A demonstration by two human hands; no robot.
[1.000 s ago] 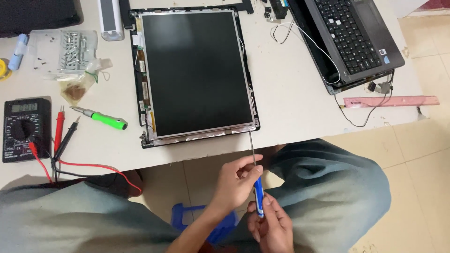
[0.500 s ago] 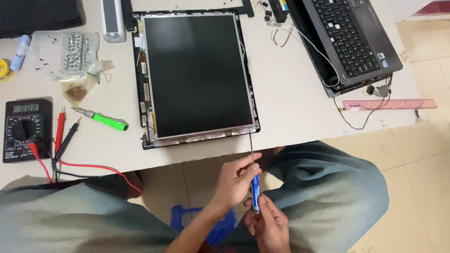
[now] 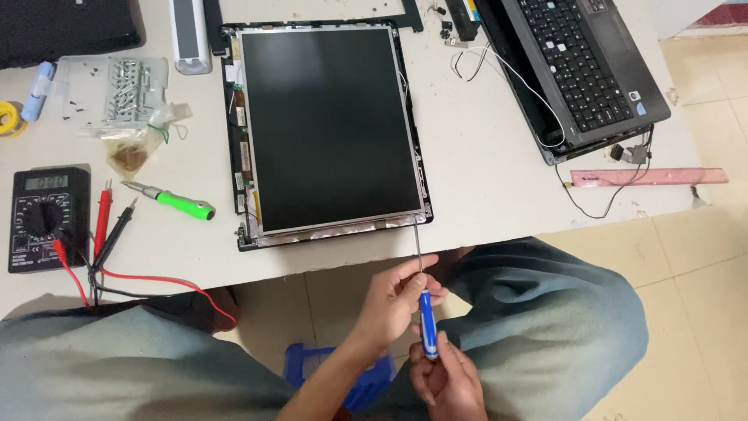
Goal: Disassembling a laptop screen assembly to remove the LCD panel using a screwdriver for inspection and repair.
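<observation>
Below the near edge of the white bench (image 3: 483, 164), over the lap: one blue-handled screwdriver (image 3: 427, 320), long thin shaft pointing up toward the bench, tip at the lower right corner of the laptop display panel (image 3: 327, 129). Left hand (image 3: 397, 300): fingers pinched around the shaft and the top of the handle. Right hand (image 3: 448, 382): closed around the butt end of the handle, lowest in the view. On the bench, centre: the display panel, dark screen face up, lying in its black back cover, metal frame edge exposed along the near side. Right of it: one open laptop base (image 3: 580, 66) with black keyboard, set at an angle, loose thin cables (image 3: 506, 74) trailing from it across the bench top. Near the right edge: one pink ruler (image 3: 647, 177), lying flat. Left of the panel: one green-handled screwdriver (image 3: 175, 201), lying flat; one black multimeter (image 3: 48, 218) with red and black probes (image 3: 105, 226) beside it, leads running off the bench edge. Far left, upper part: one clear plastic tray of screws (image 3: 117, 90); one small plastic bag (image 3: 136, 148) just below it; one roll of yellow tape (image 3: 9, 118), partly cut off by the edge. Beneath the bench: one blue plastic stool (image 3: 312, 366), partly hidden by the left forearm; grey trouser legs on both sides; tiled floor.
</observation>
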